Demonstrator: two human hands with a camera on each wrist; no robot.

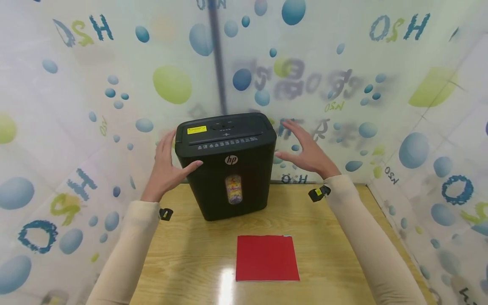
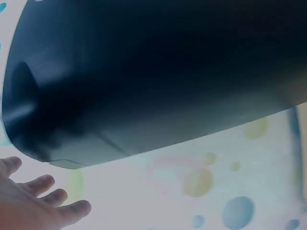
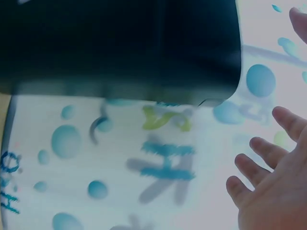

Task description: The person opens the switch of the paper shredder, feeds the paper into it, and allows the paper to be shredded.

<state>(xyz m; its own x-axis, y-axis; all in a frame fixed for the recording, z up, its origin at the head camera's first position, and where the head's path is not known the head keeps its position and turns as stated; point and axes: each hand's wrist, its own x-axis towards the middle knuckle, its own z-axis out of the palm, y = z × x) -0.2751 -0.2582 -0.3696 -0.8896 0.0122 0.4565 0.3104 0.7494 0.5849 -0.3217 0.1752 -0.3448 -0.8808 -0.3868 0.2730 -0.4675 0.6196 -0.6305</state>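
A black HP paper shredder point(image 1: 206, 178) stands upright on the wooden table, with a yellow label on its top and a small front window showing colourful scraps. My left hand point(image 1: 165, 169) is spread beside the shredder's left side, thumb overlapping its front in the head view. In the left wrist view, the straight fingers point(image 2: 72, 212) show a gap from the black body point(image 2: 158, 72). Off the right side, my right hand point(image 1: 306, 154) is held up with fingers apart. The right wrist view shows those fingers point(image 3: 254, 170) clear of the casing point(image 3: 120, 48). Neither hand holds anything.
A flat red rectangular sheet or booklet point(image 1: 267, 258) lies on the table point(image 1: 324, 254) in front of the shredder. Patterned curtain-like sheets point(image 1: 324, 51) with blue and green dots close in the back and both sides.
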